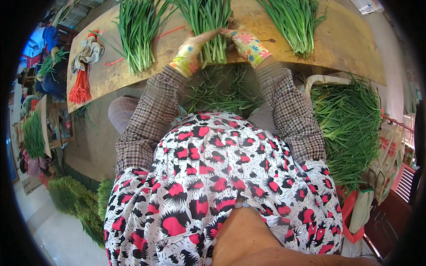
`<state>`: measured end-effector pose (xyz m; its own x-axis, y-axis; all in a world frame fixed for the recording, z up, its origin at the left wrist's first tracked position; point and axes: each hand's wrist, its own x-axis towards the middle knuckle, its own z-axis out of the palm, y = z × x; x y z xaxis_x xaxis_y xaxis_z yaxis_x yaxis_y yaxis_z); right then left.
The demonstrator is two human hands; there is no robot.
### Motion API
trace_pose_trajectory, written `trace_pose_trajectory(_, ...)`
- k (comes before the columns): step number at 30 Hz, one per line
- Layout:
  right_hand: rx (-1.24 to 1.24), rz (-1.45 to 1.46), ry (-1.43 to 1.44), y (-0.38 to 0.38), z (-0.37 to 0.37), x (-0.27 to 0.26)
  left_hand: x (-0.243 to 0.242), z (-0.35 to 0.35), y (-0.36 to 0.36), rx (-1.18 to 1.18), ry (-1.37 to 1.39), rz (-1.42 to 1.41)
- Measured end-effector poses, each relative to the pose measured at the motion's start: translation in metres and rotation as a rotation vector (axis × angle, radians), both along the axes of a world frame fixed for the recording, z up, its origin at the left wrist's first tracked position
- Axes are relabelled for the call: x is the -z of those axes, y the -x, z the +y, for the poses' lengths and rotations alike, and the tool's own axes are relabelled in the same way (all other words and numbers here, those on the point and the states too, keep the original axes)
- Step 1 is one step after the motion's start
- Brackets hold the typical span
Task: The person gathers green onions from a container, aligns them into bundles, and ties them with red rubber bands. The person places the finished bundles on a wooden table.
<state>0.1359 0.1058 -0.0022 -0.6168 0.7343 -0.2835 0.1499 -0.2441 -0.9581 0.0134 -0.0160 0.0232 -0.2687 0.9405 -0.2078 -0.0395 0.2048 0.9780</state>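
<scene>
At the near edge of a wooden table (246,56), my left hand (192,50) and my right hand (248,43) close around a bundle of garlic chives (213,43) from both sides. Its pale cut stems point toward me. Both hands wear floral-printed gloves that appear to leave the fingers bare. Left of them lies another bunch of chives (137,36), with a red tie (169,32) partly beside it. A third bunch (296,28) rests to the right of my right hand. The leafy far ends of the bunches run out of view.
On the table's left end lie red ties (80,87) with a grey cloth (89,53) around them. Loose chives (346,126) are heaped at my right, by a pale metal frame (327,79). Trimmings (226,91) lie below the table edge. Other people (50,76) sit at far left.
</scene>
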Motion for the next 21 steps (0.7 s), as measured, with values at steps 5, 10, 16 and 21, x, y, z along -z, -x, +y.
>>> trace_pose_trajectory(5, -0.045, 0.146, -0.021, -0.007, 0.009, 0.008, 0.009, 0.002, -0.002, -0.239, 0.119, -0.575)
trace_pose_trajectory(10, -0.135, -0.112, -0.036, -0.015, 0.023, 0.022, 0.015, -0.007, 0.008, -0.332, 0.037, -0.707)
trace_pose_trajectory(16, -0.097, -0.498, -0.708, -0.017, 0.027, 0.024, 0.029, -0.003, 0.020, -0.164, -0.090, -0.322)
trace_pose_trajectory(21, -0.105, -0.404, -0.458, -0.015, 0.024, 0.021, 0.017, 0.001, 0.014, -0.191, -0.075, -0.333)
